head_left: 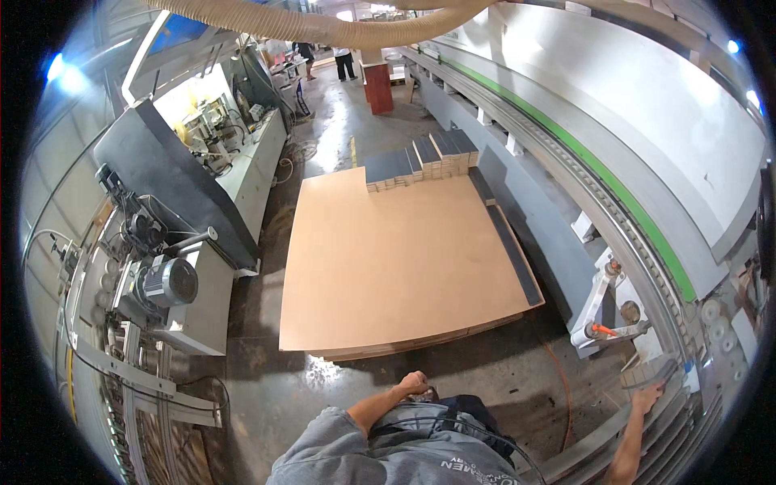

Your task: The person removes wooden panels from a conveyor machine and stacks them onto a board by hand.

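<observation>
My left hand (414, 382) is held in front of my waist with its fingers curled in. Whether anything is inside it I cannot make out. On the right, my right arm reaches out to the edge of the long machine. There my right hand (647, 398) has its fingers closed at the near end of a small board (644, 373), tan with a dark edge, beside the machine's rail. Ahead of me lies a large tan sheet (396, 267) on a low stack. Several dark-topped narrow panels (390, 167) are piled at its far right corner.
The long machine (558, 121) with a green stripe runs along the right; an orange-handled bracket (600, 330) juts from it. A machine with a motor (170, 281) stands at left. A ribbed hose (323, 28) hangs overhead. People (345, 65) stand far back near a red-brown block (378, 87).
</observation>
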Available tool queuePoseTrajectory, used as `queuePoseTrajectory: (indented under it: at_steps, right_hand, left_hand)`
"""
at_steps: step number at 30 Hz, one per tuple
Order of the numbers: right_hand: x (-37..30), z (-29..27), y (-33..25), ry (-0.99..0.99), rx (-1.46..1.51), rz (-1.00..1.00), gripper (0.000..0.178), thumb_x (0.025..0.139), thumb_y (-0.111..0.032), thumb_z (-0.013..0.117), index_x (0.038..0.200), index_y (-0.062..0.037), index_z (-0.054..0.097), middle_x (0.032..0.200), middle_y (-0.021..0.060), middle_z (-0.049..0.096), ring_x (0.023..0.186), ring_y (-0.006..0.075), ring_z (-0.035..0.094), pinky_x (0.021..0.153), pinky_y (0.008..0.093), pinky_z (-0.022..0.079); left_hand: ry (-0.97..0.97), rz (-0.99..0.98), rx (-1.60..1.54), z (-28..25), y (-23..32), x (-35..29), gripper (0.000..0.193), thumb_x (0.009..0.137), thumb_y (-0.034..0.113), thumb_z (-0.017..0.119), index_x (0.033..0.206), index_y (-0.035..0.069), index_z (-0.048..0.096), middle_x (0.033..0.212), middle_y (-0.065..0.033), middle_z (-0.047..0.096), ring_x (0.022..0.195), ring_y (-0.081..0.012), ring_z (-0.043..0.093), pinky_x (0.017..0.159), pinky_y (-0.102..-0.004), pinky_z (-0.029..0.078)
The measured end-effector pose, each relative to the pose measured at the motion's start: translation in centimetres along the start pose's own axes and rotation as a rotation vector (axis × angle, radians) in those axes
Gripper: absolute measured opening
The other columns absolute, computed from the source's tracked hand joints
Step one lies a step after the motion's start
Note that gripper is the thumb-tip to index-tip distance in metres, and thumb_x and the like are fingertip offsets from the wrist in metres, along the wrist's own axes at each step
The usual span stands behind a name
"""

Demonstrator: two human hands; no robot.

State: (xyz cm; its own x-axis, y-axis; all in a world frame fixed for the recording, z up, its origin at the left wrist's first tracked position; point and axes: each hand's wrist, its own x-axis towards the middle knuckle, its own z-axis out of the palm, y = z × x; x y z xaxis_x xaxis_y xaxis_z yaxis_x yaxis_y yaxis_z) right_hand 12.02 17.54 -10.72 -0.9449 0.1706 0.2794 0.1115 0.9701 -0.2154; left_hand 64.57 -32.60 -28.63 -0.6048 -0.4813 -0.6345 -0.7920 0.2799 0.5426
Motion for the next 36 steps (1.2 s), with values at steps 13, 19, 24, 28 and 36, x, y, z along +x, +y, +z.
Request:
queuePoseTrajectory:
  at_steps: [13, 19, 24, 28, 36]
  right_hand:
    - [-0.2, -0.3, -0.2, -0.010, -0.038, -0.024, 0.102, 0.077, -0.012, 0.071, 0.152, -0.0033, 0.003, 0.122, 0.0291, 0.045, 0.106, 0.0454, 0.058, 0.088, 0.0476, 0.052]
    - [-1.1, -2.9, -2.0, -0.065, -0.053, 0.051, 0.099, 0.076, -0.009, 0.071, 0.152, -0.0051, 0.007, 0.126, 0.0265, 0.043, 0.107, 0.0455, 0.057, 0.087, 0.0483, 0.051]
    - [-1.1, -2.8, -1.8, -0.096, -0.001, 0.056, 0.090, 0.078, -0.004, 0.061, 0.152, -0.0072, 0.008, 0.133, 0.0318, 0.038, 0.114, 0.0485, 0.053, 0.094, 0.0520, 0.048]
    - [-1.1, -2.1, -1.5, -0.072, 0.006, 0.035, 0.090, 0.079, -0.002, 0.060, 0.152, -0.0073, 0.008, 0.135, 0.0315, 0.036, 0.116, 0.0483, 0.052, 0.095, 0.0522, 0.047]
    - [-2.4, -4.9, -3.9, -0.136, 0.040, 0.121, 0.093, 0.077, -0.005, 0.064, 0.151, -0.0051, 0.008, 0.137, 0.0298, 0.036, 0.118, 0.0473, 0.050, 0.098, 0.0495, 0.046]
  left_hand:
    - [0.001, -0.008, 0.030, 0.0, 0.3, -0.1, 0.034, 0.072, 0.033, 0.074, 0.096, 0.009, 0.074, 0.097, -0.0179, 0.071, 0.094, -0.0315, 0.068, 0.082, -0.0386, 0.054]
    - [0.028, 0.029, 0.001, -0.5, 0.7, -0.5, 0.034, 0.073, 0.033, 0.074, 0.096, 0.008, 0.074, 0.094, -0.0173, 0.071, 0.091, -0.0302, 0.069, 0.079, -0.0377, 0.054]
    - [-0.068, -0.020, -0.109, -0.8, 1.0, -1.1, 0.033, 0.074, 0.029, 0.072, 0.097, 0.006, 0.073, 0.092, -0.0167, 0.072, 0.084, -0.0282, 0.070, 0.075, -0.0372, 0.055]
    - [0.052, 0.001, 0.003, -0.5, 1.1, -1.0, 0.032, 0.074, 0.028, 0.071, 0.096, 0.006, 0.072, 0.091, -0.0164, 0.072, 0.082, -0.0278, 0.070, 0.074, -0.0378, 0.056]
    - [-0.080, -0.015, -0.006, -0.3, 0.4, -0.2, 0.040, 0.073, 0.035, 0.069, 0.102, 0.008, 0.073, 0.100, -0.0176, 0.071, 0.096, -0.0303, 0.068, 0.084, -0.0389, 0.053]
